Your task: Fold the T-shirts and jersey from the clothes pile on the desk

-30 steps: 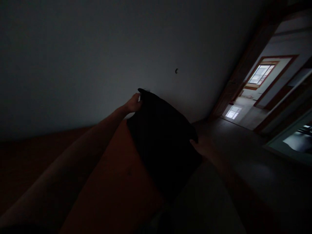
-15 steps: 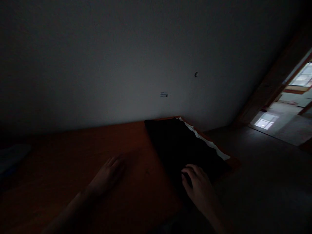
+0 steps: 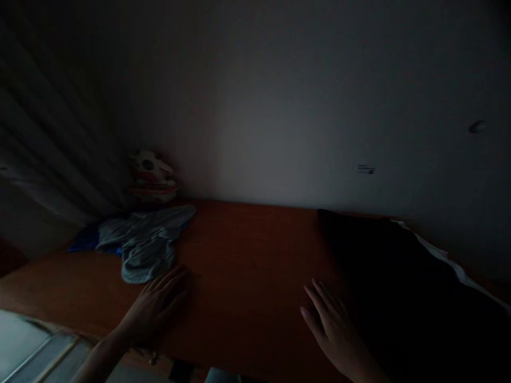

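My left hand (image 3: 162, 300) is over the left part of the brown wooden table (image 3: 247, 250), fingers stretched out, holding nothing. Just beyond its fingertips lies a crumpled grey garment (image 3: 149, 244), with blue cloth (image 3: 85, 238) showing from under it. My right hand (image 3: 329, 322) is open, fingers apart, at the left edge of a dark cloth (image 3: 403, 271) spread flat on the table's right side. Whether that hand touches the cloth or the tabletop I cannot tell. A strip of white cloth (image 3: 447, 258) shows along the dark cloth's far right edge.
A plush toy (image 3: 151, 167) sits on a small stack at the back left, beside a curtain (image 3: 59, 143). Behind the table stands a plain wall (image 3: 263, 106) with a small label (image 3: 365, 169). The table's front edge runs along the bottom; the room is dim.
The view has swung left, bringing the grey garment, toy and curtain into sight. My right hand has come off the middle of the dark cloth to its left edge, its fingers straighter.
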Available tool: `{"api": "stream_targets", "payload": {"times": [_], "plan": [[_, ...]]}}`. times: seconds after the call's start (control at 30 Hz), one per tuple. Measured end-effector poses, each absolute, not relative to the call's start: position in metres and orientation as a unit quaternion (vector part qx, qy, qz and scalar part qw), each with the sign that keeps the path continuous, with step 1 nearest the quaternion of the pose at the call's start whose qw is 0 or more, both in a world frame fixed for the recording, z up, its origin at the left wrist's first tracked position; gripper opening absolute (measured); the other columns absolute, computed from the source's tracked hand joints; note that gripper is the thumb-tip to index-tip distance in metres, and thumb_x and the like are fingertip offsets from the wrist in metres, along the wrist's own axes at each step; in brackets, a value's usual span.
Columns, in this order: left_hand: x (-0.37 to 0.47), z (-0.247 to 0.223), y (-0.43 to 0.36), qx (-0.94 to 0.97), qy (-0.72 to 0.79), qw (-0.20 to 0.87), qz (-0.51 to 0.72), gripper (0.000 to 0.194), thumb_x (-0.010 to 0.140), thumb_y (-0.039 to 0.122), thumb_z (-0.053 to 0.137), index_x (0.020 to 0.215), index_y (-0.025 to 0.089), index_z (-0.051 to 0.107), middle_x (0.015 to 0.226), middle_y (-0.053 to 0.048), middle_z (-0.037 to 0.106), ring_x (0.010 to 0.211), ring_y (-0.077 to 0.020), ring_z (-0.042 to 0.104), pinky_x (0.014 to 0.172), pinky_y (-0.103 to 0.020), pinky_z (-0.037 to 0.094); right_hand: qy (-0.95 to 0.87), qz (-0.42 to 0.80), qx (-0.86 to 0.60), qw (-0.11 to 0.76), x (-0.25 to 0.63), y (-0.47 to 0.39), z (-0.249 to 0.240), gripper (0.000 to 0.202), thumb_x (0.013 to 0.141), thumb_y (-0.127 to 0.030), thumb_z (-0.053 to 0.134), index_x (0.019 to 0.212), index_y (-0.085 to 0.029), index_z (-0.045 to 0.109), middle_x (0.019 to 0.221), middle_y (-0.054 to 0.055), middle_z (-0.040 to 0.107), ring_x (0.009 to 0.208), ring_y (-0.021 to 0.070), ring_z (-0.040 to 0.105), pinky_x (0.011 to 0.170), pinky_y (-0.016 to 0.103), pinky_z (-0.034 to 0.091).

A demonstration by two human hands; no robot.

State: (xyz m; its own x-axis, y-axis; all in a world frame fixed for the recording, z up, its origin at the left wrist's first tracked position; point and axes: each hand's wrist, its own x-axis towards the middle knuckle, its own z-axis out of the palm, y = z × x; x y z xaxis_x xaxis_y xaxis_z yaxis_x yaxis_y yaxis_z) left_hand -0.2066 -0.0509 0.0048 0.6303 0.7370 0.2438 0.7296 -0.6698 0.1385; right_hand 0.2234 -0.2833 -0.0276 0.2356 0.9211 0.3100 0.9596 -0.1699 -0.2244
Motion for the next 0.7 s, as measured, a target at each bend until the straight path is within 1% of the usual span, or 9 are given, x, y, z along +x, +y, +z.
{"api": "stream_targets", "payload": {"times": [0.1, 0.2, 0.33, 0.47, 0.57, 0.63, 0.7], "plan": [[-0.212, 0.012, -0.054, 0.897, 0.423, 0.024, 0.125, 0.060, 0.099, 0.056, 0.043, 0.149, 0.023, 0.050, 0.158, -0.009, 0.045, 0.145, -0.0298, 0.044, 0.119, -0.049, 0.038, -0.630, -0.071, -0.755, 0.167, 0.228, -0.265, -0.031, 0.062, 0.097, -0.061, 0.041, 0.143, -0.023, 0.057, 0.154, 0.013, 0.050, 0.143, 0.0344, 0.044, 0.115, 0.056, 0.035], [-0.206, 0.017, -0.056, 0.892, 0.432, 0.029, 0.130, 0.060, 0.098, 0.057, 0.044, 0.147, 0.023, 0.052, 0.158, -0.011, 0.045, 0.145, -0.0313, 0.042, 0.119, -0.051, 0.036, -0.630, -0.095, -0.755, 0.155, 0.225, -0.251, -0.034, 0.067, 0.094, -0.065, 0.041, 0.140, -0.020, 0.060, 0.152, 0.016, 0.051, 0.141, 0.0380, 0.045, 0.113, 0.059, 0.034], [-0.203, 0.015, -0.058, 0.884, 0.442, 0.048, 0.148, 0.060, 0.097, 0.057, 0.047, 0.145, 0.022, 0.054, 0.155, -0.013, 0.048, 0.143, -0.0336, 0.044, 0.117, -0.055, 0.036, -0.623, -0.101, -0.757, 0.169, 0.221, -0.244, -0.037, 0.069, 0.091, -0.067, 0.039, 0.137, -0.020, 0.061, 0.149, 0.017, 0.054, 0.138, 0.0378, 0.049, 0.110, 0.059, 0.037], [-0.206, 0.012, -0.058, 0.883, 0.434, 0.062, 0.168, 0.060, 0.095, 0.056, 0.052, 0.145, 0.023, 0.054, 0.155, -0.013, 0.047, 0.142, -0.0351, 0.044, 0.115, -0.057, 0.037, -0.634, -0.117, -0.738, 0.198, 0.227, -0.238, -0.041, 0.062, 0.092, -0.062, 0.041, 0.138, -0.026, 0.060, 0.144, 0.016, 0.059, 0.133, 0.0387, 0.054, 0.107, 0.060, 0.040], [-0.207, 0.013, -0.059, 0.882, 0.432, 0.068, 0.173, 0.062, 0.095, 0.057, 0.053, 0.147, 0.024, 0.051, 0.155, -0.012, 0.048, 0.142, -0.0341, 0.044, 0.116, -0.056, 0.036, -0.663, -0.146, -0.702, 0.217, 0.238, -0.230, -0.047, 0.061, 0.091, -0.057, 0.044, 0.139, -0.022, 0.059, 0.139, 0.018, 0.063, 0.129, 0.0411, 0.056, 0.104, 0.063, 0.042], [-0.207, 0.015, -0.060, 0.882, 0.433, 0.070, 0.169, 0.061, 0.095, 0.057, 0.053, 0.147, 0.025, 0.050, 0.155, -0.011, 0.048, 0.142, -0.0336, 0.044, 0.116, -0.055, 0.036, -0.691, -0.156, -0.672, 0.214, 0.246, -0.228, -0.055, 0.056, 0.091, -0.052, 0.045, 0.135, -0.022, 0.063, 0.135, 0.019, 0.065, 0.126, 0.0427, 0.058, 0.101, 0.064, 0.043], [-0.208, 0.017, -0.062, 0.883, 0.432, 0.072, 0.167, 0.061, 0.095, 0.056, 0.054, 0.147, 0.026, 0.050, 0.156, -0.011, 0.048, 0.142, -0.0336, 0.043, 0.115, -0.055, 0.036, -0.718, -0.160, -0.647, 0.198, 0.254, -0.227, -0.062, 0.048, 0.092, -0.045, 0.042, 0.126, -0.025, 0.070, 0.132, 0.018, 0.067, 0.125, 0.0447, 0.058, 0.097, 0.067, 0.044]]}}
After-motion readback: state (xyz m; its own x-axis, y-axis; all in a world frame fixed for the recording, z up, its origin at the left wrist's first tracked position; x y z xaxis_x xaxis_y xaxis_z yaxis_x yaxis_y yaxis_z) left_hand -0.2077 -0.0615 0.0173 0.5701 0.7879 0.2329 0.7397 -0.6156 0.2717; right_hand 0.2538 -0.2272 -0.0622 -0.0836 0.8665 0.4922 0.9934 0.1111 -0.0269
